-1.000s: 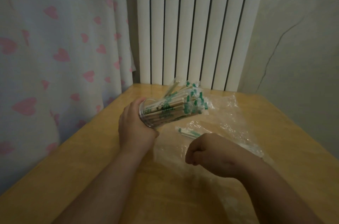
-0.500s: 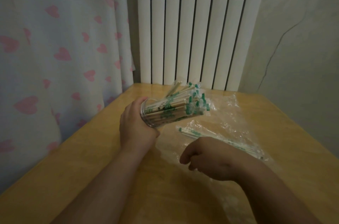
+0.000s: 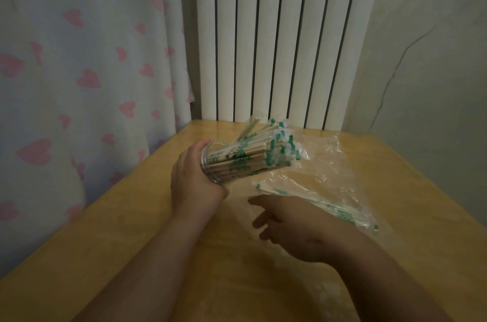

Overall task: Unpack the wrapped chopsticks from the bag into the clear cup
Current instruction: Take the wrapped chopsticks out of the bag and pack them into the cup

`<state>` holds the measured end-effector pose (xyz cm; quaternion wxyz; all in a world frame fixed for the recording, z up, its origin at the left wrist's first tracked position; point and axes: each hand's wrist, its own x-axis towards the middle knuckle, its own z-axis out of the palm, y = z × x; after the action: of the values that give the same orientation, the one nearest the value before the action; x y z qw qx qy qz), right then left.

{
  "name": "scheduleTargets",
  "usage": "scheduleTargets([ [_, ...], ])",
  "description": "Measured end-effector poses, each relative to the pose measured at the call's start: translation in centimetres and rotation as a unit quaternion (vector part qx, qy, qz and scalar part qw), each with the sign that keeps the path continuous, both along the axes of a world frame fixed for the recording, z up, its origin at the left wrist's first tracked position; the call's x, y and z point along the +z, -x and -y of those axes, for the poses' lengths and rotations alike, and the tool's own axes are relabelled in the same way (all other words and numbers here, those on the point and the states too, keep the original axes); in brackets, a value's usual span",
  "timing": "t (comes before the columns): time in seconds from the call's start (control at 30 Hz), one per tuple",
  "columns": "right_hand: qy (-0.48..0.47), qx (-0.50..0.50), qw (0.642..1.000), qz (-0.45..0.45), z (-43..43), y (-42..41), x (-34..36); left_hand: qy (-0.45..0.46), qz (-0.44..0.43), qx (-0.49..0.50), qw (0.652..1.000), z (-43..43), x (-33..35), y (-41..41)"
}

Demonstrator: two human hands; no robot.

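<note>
Our wooden tabletop [image 3: 126, 237] meets a white radiator [image 3: 279, 37] and a heart-print curtain [image 3: 79, 58].
Our left hand [image 3: 192, 179] grips the tilted clear cup [image 3: 221, 166]; our right hand [image 3: 297, 232] hovers, fingers loose.

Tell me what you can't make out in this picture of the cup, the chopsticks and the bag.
All in the head view:
- Base of the clear cup: covered by the left hand.
- How many wrapped chopsticks lie in the plastic bag: the right hand and crinkled film hide part of them.
- Green print on the wrappers: too small and dim to read.
</note>
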<state>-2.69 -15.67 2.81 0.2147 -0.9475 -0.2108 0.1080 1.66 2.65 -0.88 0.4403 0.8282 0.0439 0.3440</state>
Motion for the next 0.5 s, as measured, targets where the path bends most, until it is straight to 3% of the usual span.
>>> scheduleTargets([
  [0.3, 0.129, -0.012, 0.99, -0.063, 0.0, -0.1, -0.6, -0.001, 0.002, -0.001, 1.0, 0.0, -0.1, -0.1],
  [0.5, 0.088, 0.003, 0.994, -0.065, -0.9, -0.1, -1.2, -0.01, 0.007, -0.001, 1.0, -0.1, -0.2, -0.2],
])
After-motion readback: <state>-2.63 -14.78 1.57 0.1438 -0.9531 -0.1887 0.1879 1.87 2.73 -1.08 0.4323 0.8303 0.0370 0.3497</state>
